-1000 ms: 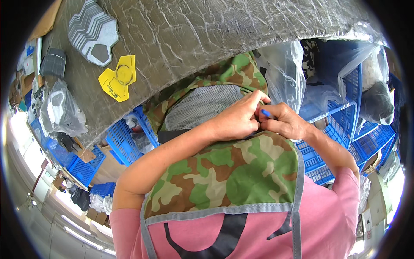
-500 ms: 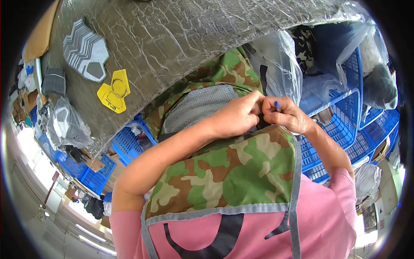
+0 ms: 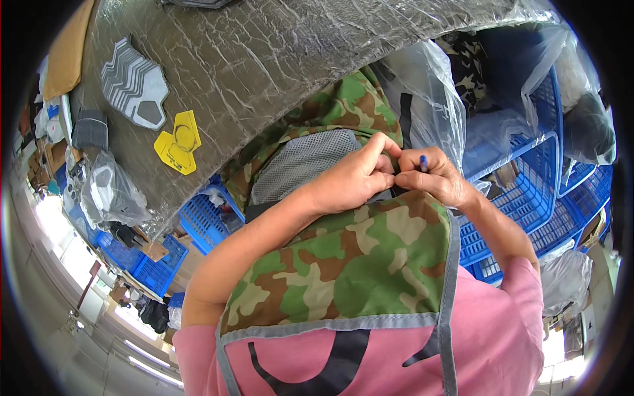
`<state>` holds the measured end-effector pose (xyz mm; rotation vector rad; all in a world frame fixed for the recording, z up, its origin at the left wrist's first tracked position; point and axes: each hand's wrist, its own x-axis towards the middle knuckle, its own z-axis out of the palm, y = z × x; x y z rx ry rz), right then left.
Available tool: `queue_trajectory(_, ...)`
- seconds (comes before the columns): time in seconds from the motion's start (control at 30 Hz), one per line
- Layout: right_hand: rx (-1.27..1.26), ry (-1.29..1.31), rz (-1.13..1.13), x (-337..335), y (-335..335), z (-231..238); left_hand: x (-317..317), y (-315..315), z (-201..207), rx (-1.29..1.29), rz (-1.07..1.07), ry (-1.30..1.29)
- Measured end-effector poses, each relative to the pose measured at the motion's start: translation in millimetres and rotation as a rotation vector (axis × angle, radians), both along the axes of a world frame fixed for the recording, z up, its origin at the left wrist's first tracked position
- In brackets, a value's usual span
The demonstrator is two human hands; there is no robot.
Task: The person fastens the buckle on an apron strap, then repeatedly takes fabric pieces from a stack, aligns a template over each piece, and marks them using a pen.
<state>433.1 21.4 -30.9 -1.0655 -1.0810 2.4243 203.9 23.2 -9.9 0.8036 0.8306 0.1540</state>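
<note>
Both hands pinch the camouflage garment's edge

Left hand and right hand meet, fingers closed on the camouflage garment draped near the chest; a blue pen pokes from the right hand; blue crates stand right.

My left hand sits at the centre of the view, curled into a loose fist with the knuckles turned up and the fingertips folded in toward the right. My right hand meets it from the right, fingers bent and pinched, the tips of both hands touching each other. My left forearm runs down and to the left from the wrist, bare, with the elbow bent near the lower left. My right forearm drops down to the right, also bare, up to a short sleeve at the shoulder. Both wrists are flexed inward, so the two hands close together
</note>
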Motion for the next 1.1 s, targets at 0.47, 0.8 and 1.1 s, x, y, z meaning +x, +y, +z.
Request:
queue_trajectory(0.47,-0.120,-0.048,-0.211,7.3,-9.4,-15.5,8.9,-0.8,-1.5,0.091,0.027,0.074)
queue_trajectory(0.8,0.175,-0.133,-0.092,14.7,-22.1,-33.9,14.6,-3.4,-4.2,-0.026,0.108,0.135)
queue_trajectory(1.1,0.361,-0.688,-0.026,47.3,-34.8,-29.8,15.3,-7.3,-6.4,-0.020,0.087,0.160)
